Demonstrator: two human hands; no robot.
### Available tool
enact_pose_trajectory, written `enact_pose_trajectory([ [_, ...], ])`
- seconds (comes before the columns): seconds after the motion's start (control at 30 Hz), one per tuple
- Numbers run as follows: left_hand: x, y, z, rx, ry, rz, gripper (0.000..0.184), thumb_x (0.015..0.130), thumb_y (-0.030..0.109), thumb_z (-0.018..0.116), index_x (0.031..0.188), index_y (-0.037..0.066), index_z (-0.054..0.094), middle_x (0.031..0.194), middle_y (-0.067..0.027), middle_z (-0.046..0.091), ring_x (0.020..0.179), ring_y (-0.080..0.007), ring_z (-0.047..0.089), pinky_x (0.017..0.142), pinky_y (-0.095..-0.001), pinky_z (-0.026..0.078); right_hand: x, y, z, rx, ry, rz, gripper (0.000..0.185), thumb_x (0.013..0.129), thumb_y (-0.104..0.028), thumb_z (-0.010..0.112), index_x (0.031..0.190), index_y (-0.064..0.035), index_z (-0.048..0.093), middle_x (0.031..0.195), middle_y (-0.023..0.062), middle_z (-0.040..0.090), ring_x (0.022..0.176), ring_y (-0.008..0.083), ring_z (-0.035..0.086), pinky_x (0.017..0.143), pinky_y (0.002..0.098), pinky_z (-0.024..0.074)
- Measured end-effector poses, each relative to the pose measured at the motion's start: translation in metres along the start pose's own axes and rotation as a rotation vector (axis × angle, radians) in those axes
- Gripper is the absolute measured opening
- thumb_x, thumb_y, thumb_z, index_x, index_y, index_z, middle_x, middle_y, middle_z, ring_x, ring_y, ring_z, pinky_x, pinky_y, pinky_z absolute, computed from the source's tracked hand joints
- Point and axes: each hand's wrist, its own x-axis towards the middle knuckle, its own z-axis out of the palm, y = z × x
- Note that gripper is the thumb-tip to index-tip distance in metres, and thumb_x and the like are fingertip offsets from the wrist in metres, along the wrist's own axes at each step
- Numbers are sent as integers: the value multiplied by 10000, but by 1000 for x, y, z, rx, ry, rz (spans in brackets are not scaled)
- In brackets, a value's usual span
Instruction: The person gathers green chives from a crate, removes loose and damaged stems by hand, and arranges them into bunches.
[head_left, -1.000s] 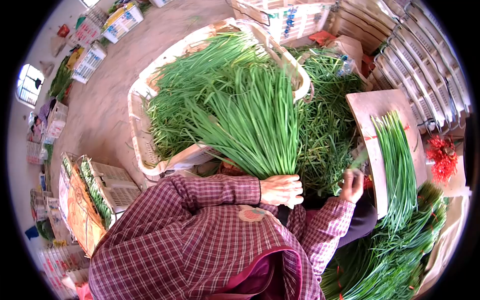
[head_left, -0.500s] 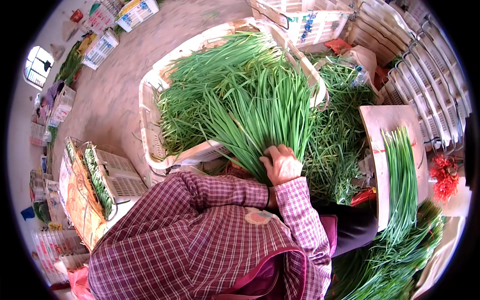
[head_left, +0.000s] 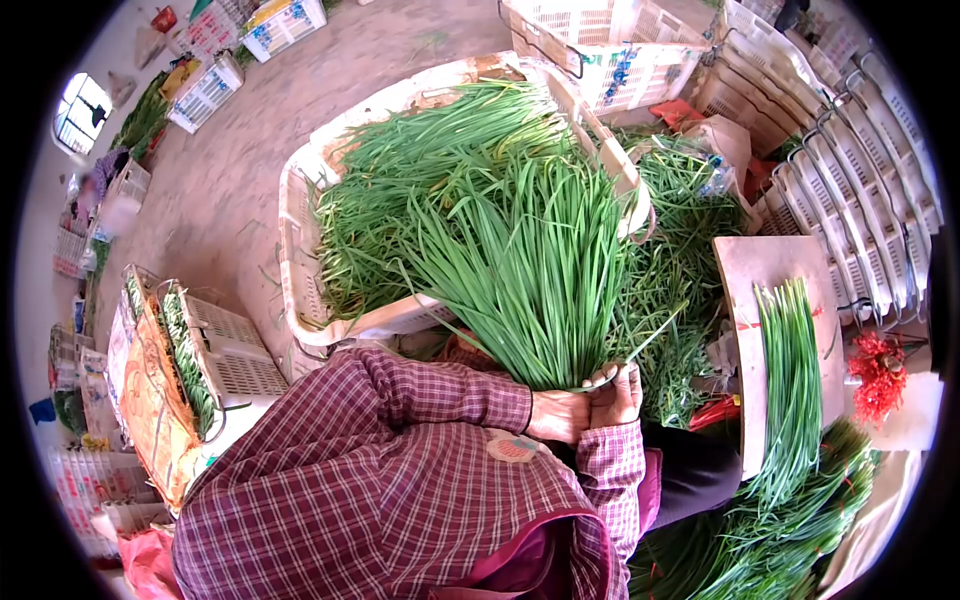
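Observation:
A thick bunch of garlic chives fans out from my hands over the near rim of a white plastic crate. My left hand is closed round its lower end, with the fingers partly hidden. Touching it on the right is my right hand, its thumb and fingers pinched on a single chive stem that sticks out up and to the right. More loose chives fill the crate.
To the right a board bears a neat chive bundle, with red ties beside it. Tied bundles lie below. Loose greens heap beside the crate. Stacked crates stand at right; a person sits far left.
My right hand has moved from the front of the bunch down and right to its base, beside my left hand, and now pinches one stem. The view has shifted slightly.

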Motion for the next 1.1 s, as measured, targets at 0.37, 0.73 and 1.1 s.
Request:
enact_pose_trajectory([
  [0.37, 17, -20, 66, 276, 676, 115, 237, 748, 302, 593, 822, 78, 589, 821, -47, 574, 852, -199, 548, 766, -346, 423, 8, -83, -60, -477, 332, -380, 107, 951, -192, 548, 931, -87, 546, 801, 18, 574, 576, 69, 496, 399, 213, 420],
  [0.73, 96, -50, 148, 236, 1042, 133, 181, 685, 206, 575, 568, 77, 524, 581, -18, 531, 595, -204, 521, 599, -339, 406, 71, -32, 84, -1484, -231, -814, 99, 890, -90, 576, 906, -68, 670, 819, 91, 694, 691, 198, 673, 571, 297, 561],
  [1.1, 88, -50, 146, 59, 1260, 312, 211, 744, 153, 546, 563, 111, 447, 546, 2, 370, 524, -184, 419, 557, -340, 373, 158, 13, 146, -1782, -217, -516, 198, 937, -135, 501, 1041, -104, 666, 915, 120, 707, 730, 204, 690, 667, 333, 576],
])
